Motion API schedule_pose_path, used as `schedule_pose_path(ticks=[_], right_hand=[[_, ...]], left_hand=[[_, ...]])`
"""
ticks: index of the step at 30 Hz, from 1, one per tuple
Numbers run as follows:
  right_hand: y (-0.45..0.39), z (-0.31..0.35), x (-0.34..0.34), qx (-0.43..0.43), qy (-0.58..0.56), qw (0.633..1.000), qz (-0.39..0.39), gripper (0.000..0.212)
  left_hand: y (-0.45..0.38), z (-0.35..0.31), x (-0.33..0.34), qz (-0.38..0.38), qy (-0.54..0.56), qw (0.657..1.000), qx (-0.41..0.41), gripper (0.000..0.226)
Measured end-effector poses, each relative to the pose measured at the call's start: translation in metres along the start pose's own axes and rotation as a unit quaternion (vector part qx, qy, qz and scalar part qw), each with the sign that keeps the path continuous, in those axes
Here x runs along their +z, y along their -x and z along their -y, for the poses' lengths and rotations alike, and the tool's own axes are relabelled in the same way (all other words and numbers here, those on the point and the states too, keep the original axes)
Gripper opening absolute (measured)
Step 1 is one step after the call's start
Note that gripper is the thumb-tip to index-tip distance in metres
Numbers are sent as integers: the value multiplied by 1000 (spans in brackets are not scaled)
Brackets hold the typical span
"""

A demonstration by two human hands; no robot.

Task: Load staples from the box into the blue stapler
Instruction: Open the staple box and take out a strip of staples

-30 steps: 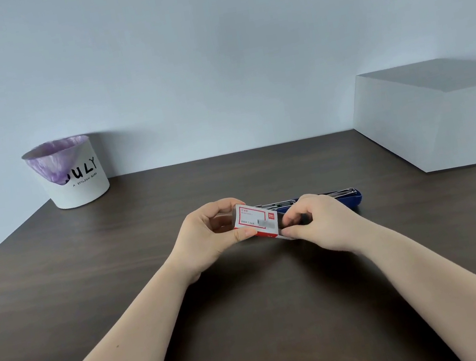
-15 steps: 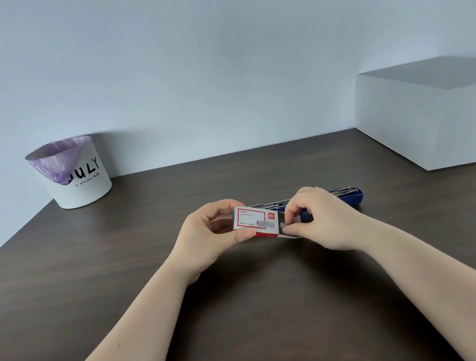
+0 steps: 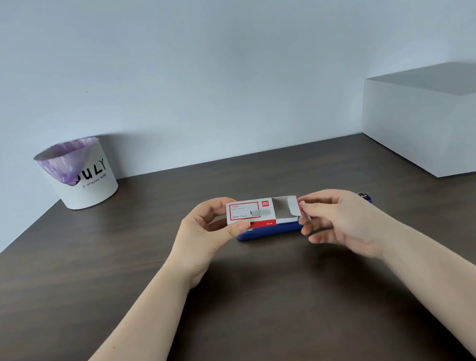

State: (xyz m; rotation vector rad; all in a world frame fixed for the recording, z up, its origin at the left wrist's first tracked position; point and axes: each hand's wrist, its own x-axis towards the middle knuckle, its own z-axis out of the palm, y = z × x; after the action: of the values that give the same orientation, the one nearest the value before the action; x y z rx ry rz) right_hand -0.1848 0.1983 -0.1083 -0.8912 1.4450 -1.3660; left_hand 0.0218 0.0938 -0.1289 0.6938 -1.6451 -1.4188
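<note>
A small white and red staple box (image 3: 250, 213) is held just above the dark table, in front of the blue stapler (image 3: 271, 231). My left hand (image 3: 208, 233) grips the box's left end between thumb and fingers. My right hand (image 3: 339, 219) pinches the box's right end, where the grey inner tray (image 3: 284, 207) is slid partway out with a white flap standing up. The stapler lies flat behind and below the box, mostly hidden; its blue right tip (image 3: 366, 196) shows past my right hand. No staples are visible in the tray.
A white bin (image 3: 83, 175) with a purple liner stands at the back left of the dark wooden table (image 3: 255, 320). A large white box (image 3: 449, 124) sits at the back right against the wall.
My right hand has moved right and pulled the inner tray partway out of the box sleeve. The box has lifted slightly, uncovering more of the stapler's blue body.
</note>
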Motion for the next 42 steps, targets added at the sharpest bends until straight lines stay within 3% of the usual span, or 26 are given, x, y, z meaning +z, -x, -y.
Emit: schedule_pose_path(ticks=[9, 21, 28, 31, 34, 40, 42], right_hand=[[2, -1, 4, -39, 35, 999, -12, 19], [-2, -6, 6, -87, 30, 996, -15, 16], [-5, -10, 5, -92, 99, 991, -2, 21], [-7, -8, 1, -120, 135, 982, -59, 25], [-10, -5, -9, -139, 180, 967, -115, 15], [-15, -7, -17, -144, 223, 958, -113, 25], [-20, -5, -18, -141, 210, 961, -116, 28]], left_hand=[[-2, 3, 3, 14, -27, 1000, 2, 47], [2, 1, 9, 14, -181, 983, 8, 40], [4, 1, 9, 33, -172, 985, -14, 44], [4, 1, 11, 45, -253, 966, -17, 43], [6, 2, 13, 76, -385, 920, 22, 43], [5, 1, 14, 92, -428, 898, 54, 53], [5, 2, 12, 92, -411, 906, 39, 55]])
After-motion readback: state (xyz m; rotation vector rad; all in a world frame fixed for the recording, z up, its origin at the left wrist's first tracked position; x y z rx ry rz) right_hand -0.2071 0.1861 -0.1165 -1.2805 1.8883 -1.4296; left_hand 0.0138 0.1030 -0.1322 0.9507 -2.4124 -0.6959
